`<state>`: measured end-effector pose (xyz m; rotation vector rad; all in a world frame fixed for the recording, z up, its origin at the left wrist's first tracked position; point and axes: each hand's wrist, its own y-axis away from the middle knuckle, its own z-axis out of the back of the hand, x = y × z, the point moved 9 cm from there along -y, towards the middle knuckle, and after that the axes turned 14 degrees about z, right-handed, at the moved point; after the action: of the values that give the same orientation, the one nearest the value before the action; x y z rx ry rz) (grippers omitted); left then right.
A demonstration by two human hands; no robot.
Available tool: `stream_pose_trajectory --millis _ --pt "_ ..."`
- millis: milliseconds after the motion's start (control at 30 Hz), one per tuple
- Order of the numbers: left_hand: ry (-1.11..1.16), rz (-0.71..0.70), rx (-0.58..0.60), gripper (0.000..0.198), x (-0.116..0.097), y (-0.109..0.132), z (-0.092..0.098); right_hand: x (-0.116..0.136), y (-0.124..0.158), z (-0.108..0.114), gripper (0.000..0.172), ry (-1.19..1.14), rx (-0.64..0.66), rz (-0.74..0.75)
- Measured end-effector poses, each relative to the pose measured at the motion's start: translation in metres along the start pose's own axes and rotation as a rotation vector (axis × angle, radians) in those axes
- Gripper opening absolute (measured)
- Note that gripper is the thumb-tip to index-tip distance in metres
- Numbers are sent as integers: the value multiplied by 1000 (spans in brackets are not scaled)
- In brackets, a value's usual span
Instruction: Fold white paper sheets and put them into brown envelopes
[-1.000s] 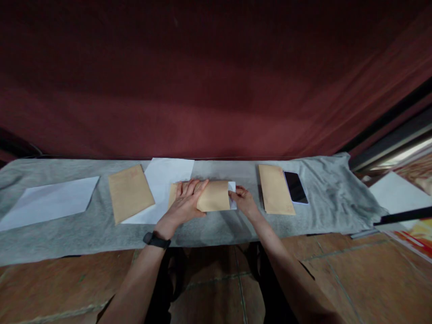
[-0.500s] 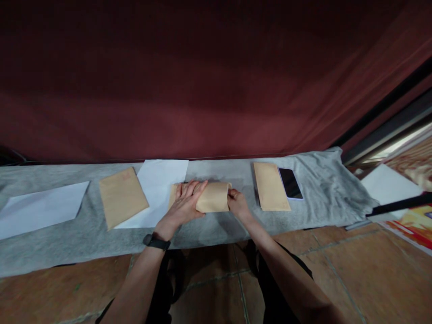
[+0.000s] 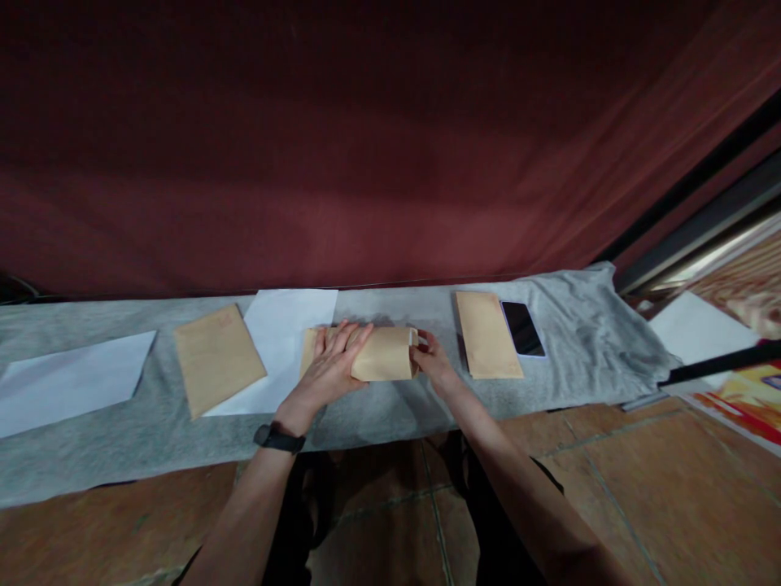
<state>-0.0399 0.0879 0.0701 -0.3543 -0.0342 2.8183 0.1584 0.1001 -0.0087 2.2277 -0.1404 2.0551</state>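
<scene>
The fingers (image 3: 342,335) of the left hand (image 3: 323,373) lie flat on the middle brown envelope (image 3: 386,358). This envelope's long way runs left to right, with its gaping end toward the right hand (image 3: 436,366), which is nearer that end. The right fingers bend there; whether they pinch anything, one cannot tell. Under it is one grey surface (image 3: 366,423). Two white sheets (image 3: 73,378) lie toward its left. At least three brown envelopes show: itself, one left (image 3: 220,358), one right (image 3: 488,335). One phone (image 3: 523,330) lies farther right of it.
</scene>
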Motion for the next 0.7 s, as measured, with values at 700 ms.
stream_pose_trajectory --millis 700 --pt "298 -2 -59 57 -59 14 -50 -6 37 -26 24 -508 12 -60"
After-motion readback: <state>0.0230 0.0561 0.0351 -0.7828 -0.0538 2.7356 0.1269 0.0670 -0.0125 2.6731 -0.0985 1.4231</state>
